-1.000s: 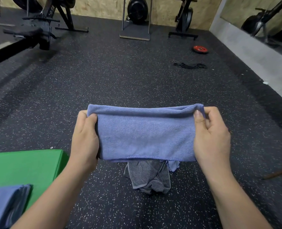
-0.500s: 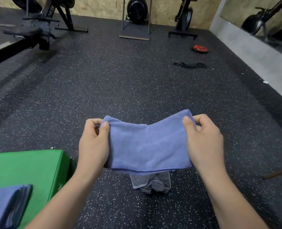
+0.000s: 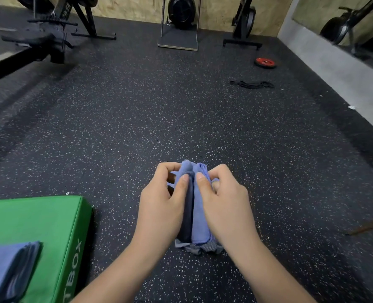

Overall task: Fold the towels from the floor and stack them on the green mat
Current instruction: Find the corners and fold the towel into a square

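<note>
Between the two hands, held above the floor [image 3: 203,127], hangs the blue towel [image 3: 199,219] — doubled over, its two halves lying face to face with a dark seam between them. The left hand [image 3: 161,206] pinches one half near the top with thumb and curled fingers. The right hand [image 3: 227,204] pinches the other half the same way, thumbs nearly touching. Neither is free.

Step in hand, as I judge it: closing the fold. To do it well, line up the top corners and hems before either grip loosens, then flatten the halves together so no bulge is trapped inside.

Directly beneath, a grey towel [image 3: 199,248] lies crumpled on the floor, mostly hidden — likely the next one. To the left, near, sits the green mat [image 3: 35,217], with a stack of folded blue towels [image 3: 6,265] on its near corner. Farther off lie a black band [image 3: 252,84] and a red weight plate [image 3: 265,62].
</note>
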{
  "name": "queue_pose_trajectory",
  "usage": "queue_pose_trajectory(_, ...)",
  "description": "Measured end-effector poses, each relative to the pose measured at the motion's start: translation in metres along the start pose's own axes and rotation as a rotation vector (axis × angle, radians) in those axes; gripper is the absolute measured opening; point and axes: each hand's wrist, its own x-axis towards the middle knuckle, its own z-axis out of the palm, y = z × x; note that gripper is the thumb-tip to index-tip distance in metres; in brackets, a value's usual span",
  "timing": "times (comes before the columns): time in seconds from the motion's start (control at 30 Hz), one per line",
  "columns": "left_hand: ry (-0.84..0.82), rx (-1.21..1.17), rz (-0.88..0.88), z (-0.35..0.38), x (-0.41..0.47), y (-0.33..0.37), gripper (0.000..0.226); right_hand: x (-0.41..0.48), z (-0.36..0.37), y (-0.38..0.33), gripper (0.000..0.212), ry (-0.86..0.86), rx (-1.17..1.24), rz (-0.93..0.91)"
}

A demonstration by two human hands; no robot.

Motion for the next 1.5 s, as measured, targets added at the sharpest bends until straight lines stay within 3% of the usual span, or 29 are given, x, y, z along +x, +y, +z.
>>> queue_pose_trajectory(0.2, -0.033, -0.008, 0.072, -0.002, -0.003, 0.007, 0.012, -0.012, 0.001, -0.014, 0.028, -0.096, 0.173, -0.071)
queue_pose_trajectory(0.43, -0.156, 0.016, 0.130, -0.016, 0.008, 0.006, 0.053, -0.007, -0.005, -0.014, 0.025, -0.201, 0.318, -0.043)
queue_pose_trajectory(0.53, -0.204, 0.032, 0.134, -0.026, 0.017, 0.006, 0.055, 0.002, -0.014, -0.010, 0.022, -0.197, 0.208, -0.076)
queue_pose_trajectory(0.63, -0.267, 0.049, 0.107, -0.040, 0.028, 0.008, 0.049, 0.010, -0.025, -0.004, 0.008, -0.078, 0.021, -0.176)
queue_pose_trajectory(0.7, -0.364, -0.003, 0.085, -0.050, 0.033, 0.009, 0.044, 0.014, -0.032, 0.000, 0.024, -0.089, -0.026, -0.178)
queue_pose_trajectory(0.8, -0.492, -0.129, 0.053, -0.064, 0.036, 0.011, 0.041, 0.019, -0.039, 0.004, 0.077, -0.347, -0.027, -0.134)
queue_pose_trajectory(0.83, -0.512, -0.166, 0.038, -0.067, 0.037, 0.011, 0.039, 0.020, -0.040, 0.005, 0.084, -0.438, 0.004, -0.110)
queue_pose_trajectory(0.9, -0.515, -0.191, 0.027, -0.073, 0.038, 0.012, 0.038, 0.022, -0.038, 0.010, 0.068, -0.530, 0.073, -0.096)
queue_pose_trajectory(1.0, -0.514, -0.084, 0.065, -0.082, 0.044, 0.009, 0.045, 0.025, -0.034, 0.012, 0.028, -0.489, 0.082, -0.149)
queue_pose_trajectory(1.1, -0.614, 0.144, 0.049, -0.092, 0.050, 0.000, 0.054, 0.029, -0.032, 0.012, 0.020, -0.448, 0.137, -0.184)
queue_pose_trajectory(1.2, -0.690, 0.304, -0.008, -0.096, 0.049, -0.014, 0.017, 0.027, -0.029, 0.008, 0.017, -0.414, 0.151, -0.193)
queue_pose_trajectory(1.27, -0.644, 0.229, -0.041, -0.098, 0.048, -0.018, 0.012, 0.026, -0.024, 0.005, 0.013, -0.379, 0.179, -0.202)
queue_pose_trajectory(1.43, -0.372, -0.299, -0.214, -0.101, 0.048, -0.011, 0.005, 0.026, -0.007, -0.005, 0.015, -0.229, 0.226, -0.185)
queue_pose_trajectory(1.5, -0.282, -0.431, -0.282, -0.098, 0.045, -0.012, 0.012, 0.024, 0.003, -0.011, 0.017, -0.164, 0.202, -0.178)
